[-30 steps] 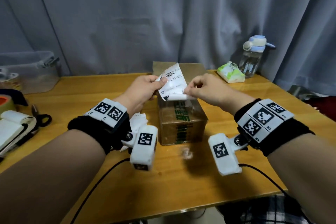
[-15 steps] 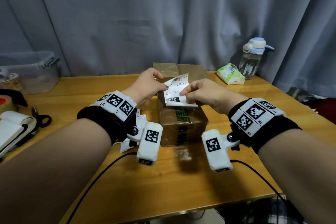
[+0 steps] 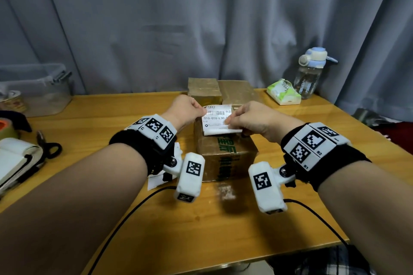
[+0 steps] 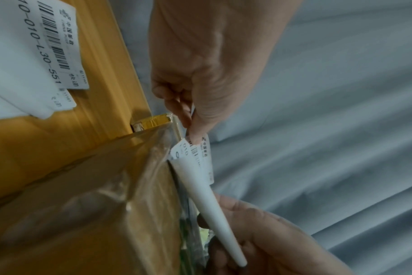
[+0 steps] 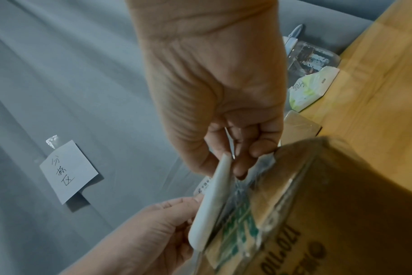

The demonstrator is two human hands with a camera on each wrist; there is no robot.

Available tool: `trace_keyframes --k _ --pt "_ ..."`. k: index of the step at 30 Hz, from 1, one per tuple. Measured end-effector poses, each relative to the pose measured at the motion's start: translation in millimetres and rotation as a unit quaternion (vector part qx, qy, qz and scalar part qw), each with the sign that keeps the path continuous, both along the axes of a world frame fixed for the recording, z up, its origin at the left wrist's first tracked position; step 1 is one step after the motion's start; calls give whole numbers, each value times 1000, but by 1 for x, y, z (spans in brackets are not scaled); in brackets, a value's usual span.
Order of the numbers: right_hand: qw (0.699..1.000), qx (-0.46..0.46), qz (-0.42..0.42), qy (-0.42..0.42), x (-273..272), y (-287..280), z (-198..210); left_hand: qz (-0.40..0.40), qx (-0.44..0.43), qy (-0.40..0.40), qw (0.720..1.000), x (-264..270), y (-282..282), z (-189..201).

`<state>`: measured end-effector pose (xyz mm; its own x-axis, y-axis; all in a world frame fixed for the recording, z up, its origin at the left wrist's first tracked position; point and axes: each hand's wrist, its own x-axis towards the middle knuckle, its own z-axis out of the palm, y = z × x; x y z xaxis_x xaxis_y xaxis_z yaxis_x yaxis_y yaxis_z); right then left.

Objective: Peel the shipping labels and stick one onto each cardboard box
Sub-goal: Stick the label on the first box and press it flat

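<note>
Grey curtains are hanging behind a wooden table (image 3: 111, 219), and the head view is looking down on a taped cardboard box (image 3: 225, 154) standing in the middle of it, with two more boxes (image 3: 220, 89) just behind. Both hands are holding one shipping label (image 3: 215, 119) over the near box's top: the left hand (image 3: 185, 109) is pinching its left edge and the right hand (image 3: 252, 118) is pinching its right edge, the lower edge curling up. Off to the sides, a water bottle (image 3: 311, 73), a tissue pack (image 3: 282, 94), scissors (image 3: 48, 146) and a clear tub (image 3: 35, 87) are sitting well apart from the work.

From the left wrist, the left hand (image 4: 209, 74) is gripping the label (image 4: 195, 158) between thumb and fingertips right at the box's (image 4: 82, 214) top edge, while more labels (image 4: 31, 55) are lying on the table beside it. The right hand (image 4: 270, 241) is holding the far end.

From the right wrist, the right hand (image 5: 221, 102) is pinching the label (image 5: 212, 204), seen edge-on, just above the box (image 5: 318, 214); whether the paper is touching the tape yet I cannot tell.

Judging by this, the sticking step is under way for this box. Next the label needs lowering flat and square, then pressing and smoothing outward so the curled edge is not folding onto itself.
</note>
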<state>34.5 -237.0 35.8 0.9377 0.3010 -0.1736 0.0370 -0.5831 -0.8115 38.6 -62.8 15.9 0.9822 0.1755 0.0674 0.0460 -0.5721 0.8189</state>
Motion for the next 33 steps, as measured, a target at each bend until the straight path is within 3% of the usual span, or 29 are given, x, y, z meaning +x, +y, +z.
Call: trace_keyframes --k 8,29,33 --pt "998 39 -26 34 6 -1 2 -3 40 40 998 8 -3 -2" --pt "999 -42 8 -4 7 -7 -5 16 64 17 998 14 3 -16" --pt "997 -75 35 -4 8 -12 -6 -7 171 47 984 3 0 -13"
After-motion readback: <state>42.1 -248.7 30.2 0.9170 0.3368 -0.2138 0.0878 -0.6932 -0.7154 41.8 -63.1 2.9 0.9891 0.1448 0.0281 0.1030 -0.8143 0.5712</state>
